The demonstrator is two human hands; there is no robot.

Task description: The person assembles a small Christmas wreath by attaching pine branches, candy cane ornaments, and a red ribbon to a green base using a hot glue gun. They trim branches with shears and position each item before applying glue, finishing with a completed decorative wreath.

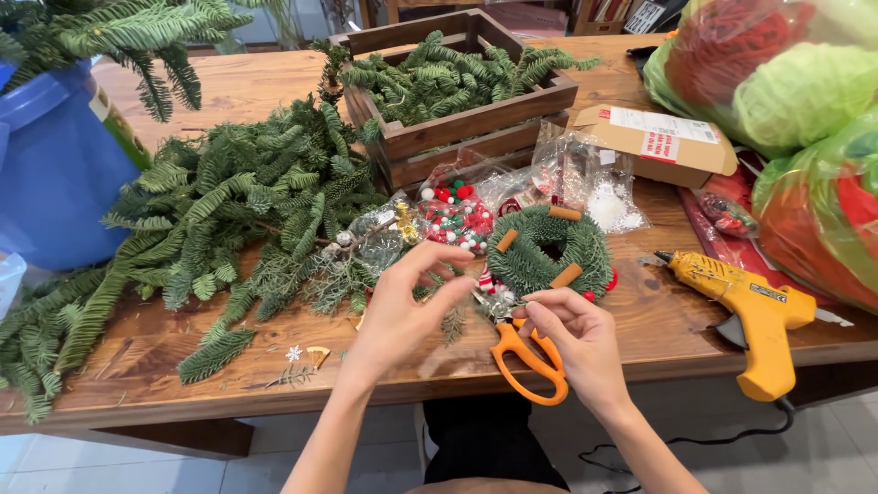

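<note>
Two hands are busy near the front edge of the desk (165, 338). The right hand (576, 343) has its fingers through the handles of the orange scissors (530, 361), gripping them, with the blades pointing up toward the left hand. The left hand (402, 306) is lifted a little, fingers bent in as if pinching something small; it is too tiny to tell what. The hands are close together, likely so the scissors can snip what the left hand holds.

Just behind the right hand lies a small green wreath (549, 249) with little brown sticks on it, flat on the wood, easy to reach. A bag of red, white and green beads (455, 220) sits just beside it on the left. A big heap of fir branches (229, 220) covers the left side of the desk. A wooden crate (457, 128) with more green twigs stands toward the back edge. A yellow glue gun (754, 306) rests at the front right corner, its cord hanging down to the floor. A cardboard box (654, 142) lies behind it.

The desk is warm brown wood. A blue bucket (55, 174) stands at its left end, and big plastic bags (777, 82) of red and green stuff fill the right. The floor has pale tiles.
</note>
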